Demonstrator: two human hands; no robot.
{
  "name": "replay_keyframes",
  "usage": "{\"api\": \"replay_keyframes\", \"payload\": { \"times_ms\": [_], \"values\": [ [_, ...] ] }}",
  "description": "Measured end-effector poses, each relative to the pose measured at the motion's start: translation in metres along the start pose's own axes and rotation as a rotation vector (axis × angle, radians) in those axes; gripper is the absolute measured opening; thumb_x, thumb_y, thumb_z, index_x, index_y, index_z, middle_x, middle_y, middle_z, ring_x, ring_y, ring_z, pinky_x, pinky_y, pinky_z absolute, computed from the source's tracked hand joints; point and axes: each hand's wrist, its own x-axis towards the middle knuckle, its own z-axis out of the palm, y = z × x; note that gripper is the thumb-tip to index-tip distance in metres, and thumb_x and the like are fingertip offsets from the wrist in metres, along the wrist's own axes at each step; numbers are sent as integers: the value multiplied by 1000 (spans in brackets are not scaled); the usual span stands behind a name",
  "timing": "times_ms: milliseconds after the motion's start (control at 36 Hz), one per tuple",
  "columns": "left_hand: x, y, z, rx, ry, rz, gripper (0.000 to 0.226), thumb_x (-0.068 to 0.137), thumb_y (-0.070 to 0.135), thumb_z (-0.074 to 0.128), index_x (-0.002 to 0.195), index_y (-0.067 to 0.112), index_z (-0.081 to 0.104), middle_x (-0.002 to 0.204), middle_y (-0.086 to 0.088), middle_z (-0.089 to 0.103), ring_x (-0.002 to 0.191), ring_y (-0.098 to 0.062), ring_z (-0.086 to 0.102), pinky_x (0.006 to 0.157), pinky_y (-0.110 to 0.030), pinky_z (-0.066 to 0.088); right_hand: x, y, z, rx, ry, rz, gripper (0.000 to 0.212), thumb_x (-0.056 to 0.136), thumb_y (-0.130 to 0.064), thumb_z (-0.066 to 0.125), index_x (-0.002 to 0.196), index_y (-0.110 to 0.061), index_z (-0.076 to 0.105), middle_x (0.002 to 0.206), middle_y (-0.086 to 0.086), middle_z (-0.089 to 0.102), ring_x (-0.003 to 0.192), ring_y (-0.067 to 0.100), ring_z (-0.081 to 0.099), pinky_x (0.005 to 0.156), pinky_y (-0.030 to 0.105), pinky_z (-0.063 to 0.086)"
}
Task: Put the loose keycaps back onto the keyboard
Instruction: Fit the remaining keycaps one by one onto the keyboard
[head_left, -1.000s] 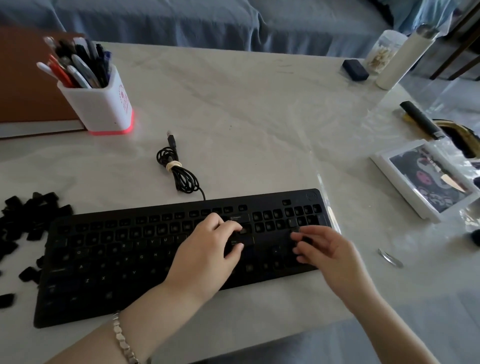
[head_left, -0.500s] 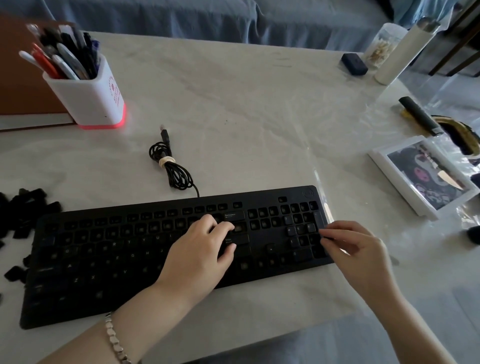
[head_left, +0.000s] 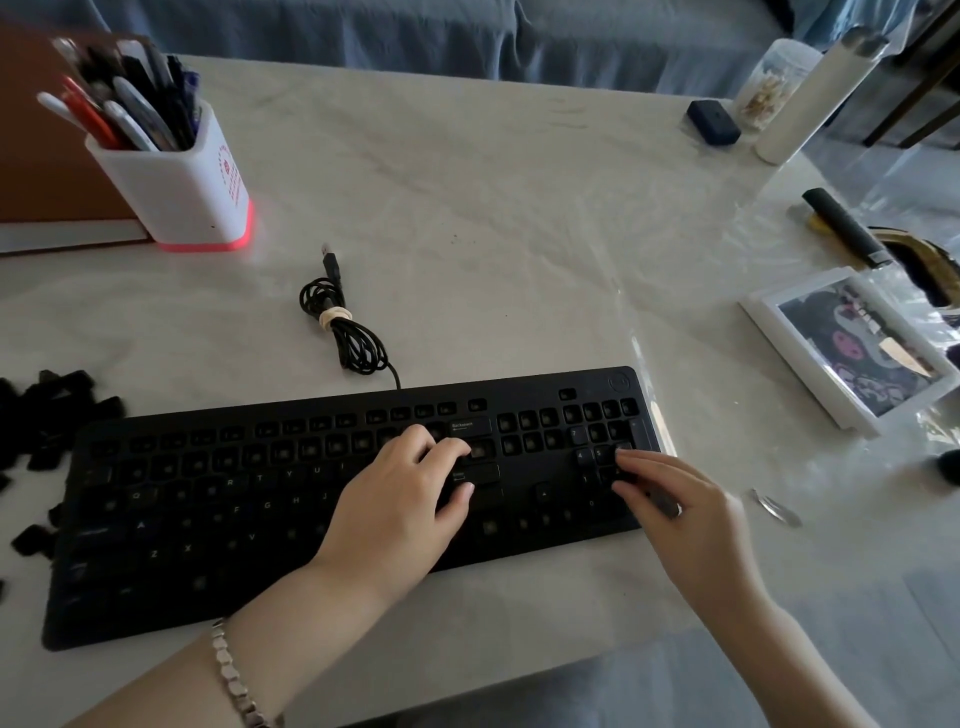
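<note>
A black keyboard (head_left: 249, 499) lies across the near part of the table, with several bare key sockets among its seated keys. A heap of loose black keycaps (head_left: 52, 410) sits off its left end. My left hand (head_left: 400, 504) rests on the keyboard beside the Enter key, index fingertip on a key below Backspace, and holds nothing I can see. My right hand (head_left: 675, 504) is over the number pad with curled fingertips pressing on its keys. Whether a keycap is under those fingers is hidden.
The keyboard's coiled cable (head_left: 343, 327) lies behind it. A white pen holder (head_left: 182, 187) stands at the back left. At the right are a white picture frame (head_left: 852, 348), a small metal piece (head_left: 776, 506), a black case (head_left: 712, 122) and a white bottle (head_left: 810, 98).
My right hand left the number pad for the keyboard's right edge, then came back onto the number pad. My left hand stayed by the Enter key.
</note>
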Motion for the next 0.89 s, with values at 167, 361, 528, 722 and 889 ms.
{"api": "replay_keyframes", "payload": {
  "times_ms": [167, 361, 528, 722, 889],
  "values": [
    [0, 0, 0, 4, -4, 5, 31, 70, 17, 81, 98, 16, 67, 78, 6, 51, 63, -4, 44, 47, -3, 20, -4, 2, 9, -75, 69, -77, 22, 71, 10, 73, 85, -6, 75, 97, -6, 66, 92, 0, 59, 81, 4, 44],
    [0, 0, 0, 4, -3, 4, 32, 70, 17, 81, 98, 16, 67, 78, 6, 51, 64, -4, 44, 48, -2, 21, -6, 6, 11, -172, 92, -185, 12, 75, 0, 70, 85, -4, 75, 94, -1, 68, 90, 9, 59, 86, 18, 47],
    [1, 0, 0, 1, -10, 5, 31, 71, 17, 81, 99, 16, 67, 78, 5, 51, 63, -6, 47, 47, -3, 23, 4, 13, 1, -240, -10, -318, 15, 77, -3, 63, 86, -4, 74, 92, 3, 71, 88, 9, 58, 86, 14, 46],
    [1, 0, 0, 5, -9, 4, 31, 71, 17, 80, 99, 16, 67, 78, 6, 50, 64, -5, 44, 45, -4, 22, 14, 17, -11, -304, -151, -467, 25, 88, -16, 52, 92, -6, 74, 94, 0, 70, 90, 11, 59, 76, 25, 51],
    [0, 0, -1, -6, -23, -4, 29, 74, 18, 78, 101, 16, 67, 80, 6, 51, 66, -6, 48, 47, -5, 26, 26, 19, -17, -325, -251, -483, 19, 81, -9, 65, 98, -4, 72, 95, 1, 67, 90, 9, 56, 72, 24, 50]
  ]
}}
